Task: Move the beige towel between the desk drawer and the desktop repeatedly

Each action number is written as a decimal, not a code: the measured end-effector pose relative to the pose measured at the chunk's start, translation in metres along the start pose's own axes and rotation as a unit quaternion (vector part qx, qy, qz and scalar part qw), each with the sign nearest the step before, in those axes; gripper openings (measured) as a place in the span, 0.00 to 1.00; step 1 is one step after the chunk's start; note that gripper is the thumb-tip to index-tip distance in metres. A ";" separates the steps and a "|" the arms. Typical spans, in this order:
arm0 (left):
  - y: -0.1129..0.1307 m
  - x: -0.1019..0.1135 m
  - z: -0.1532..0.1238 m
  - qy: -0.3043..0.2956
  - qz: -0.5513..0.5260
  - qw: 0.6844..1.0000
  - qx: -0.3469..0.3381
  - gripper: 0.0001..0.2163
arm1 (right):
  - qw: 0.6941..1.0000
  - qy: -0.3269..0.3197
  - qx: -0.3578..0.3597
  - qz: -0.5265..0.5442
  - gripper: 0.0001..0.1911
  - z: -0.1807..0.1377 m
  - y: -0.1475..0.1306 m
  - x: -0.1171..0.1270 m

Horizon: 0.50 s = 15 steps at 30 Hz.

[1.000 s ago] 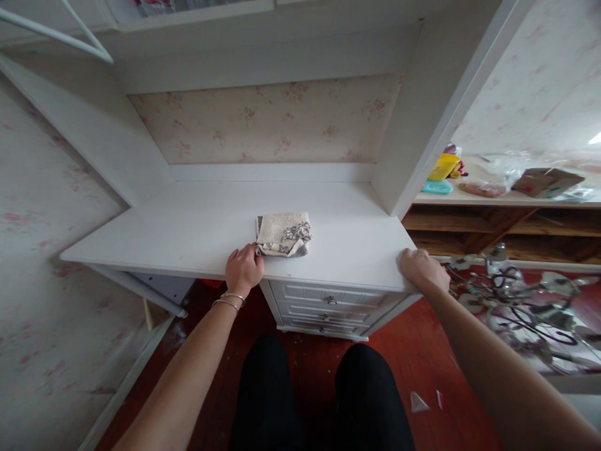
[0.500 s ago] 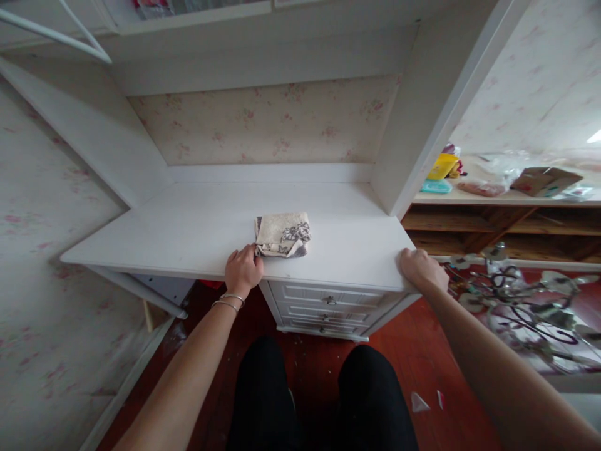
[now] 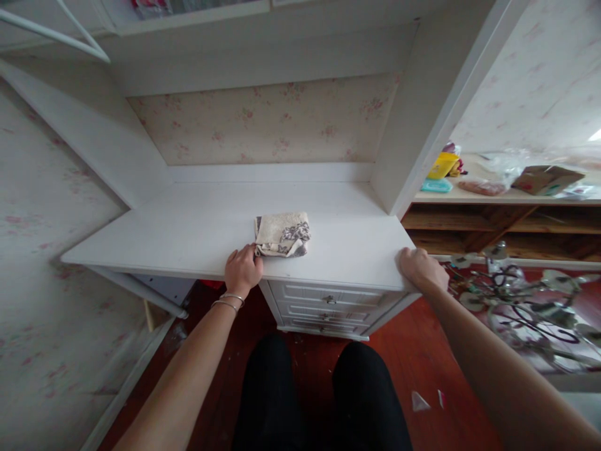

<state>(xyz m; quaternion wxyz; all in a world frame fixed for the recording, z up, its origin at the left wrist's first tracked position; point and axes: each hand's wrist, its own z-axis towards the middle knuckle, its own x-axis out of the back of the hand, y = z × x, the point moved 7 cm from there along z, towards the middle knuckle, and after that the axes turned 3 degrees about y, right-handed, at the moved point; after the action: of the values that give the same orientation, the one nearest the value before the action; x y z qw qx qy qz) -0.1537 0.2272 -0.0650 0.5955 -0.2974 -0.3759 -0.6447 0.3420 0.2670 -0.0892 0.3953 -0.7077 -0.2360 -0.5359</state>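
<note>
The left grip [image 3: 243, 270] curls at the front edge of the smooth white tabletop [image 3: 164, 235], touching the near left corner of a folded cream cloth with grey floral print [image 3: 282, 234]; whether it pinches the cloth, I cannot tell. The right grip [image 3: 422, 270] is closed over the front right corner. The cloth, lying near the front edge, should be light and soft, best taken by its folded sides. Room opens toward the left end and back edge.
</note>
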 end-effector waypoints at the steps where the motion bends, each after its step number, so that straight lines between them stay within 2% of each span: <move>1: 0.000 0.000 0.000 -0.001 -0.001 1.000 0.000 0.18 | 1.000 0.000 0.000 0.000 0.35 0.001 0.000 0.000; 15: 0.001 0.002 0.000 -0.001 0.001 1.000 0.000 0.16 | 1.000 0.004 0.002 0.004 0.35 0.000 0.001 0.000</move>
<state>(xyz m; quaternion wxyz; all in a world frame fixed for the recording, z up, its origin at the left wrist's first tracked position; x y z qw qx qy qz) -0.1528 0.2260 -0.0631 0.5958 -0.2987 -0.3761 -0.6437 0.3429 0.2668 -0.0895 0.3996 -0.7061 -0.2323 -0.5364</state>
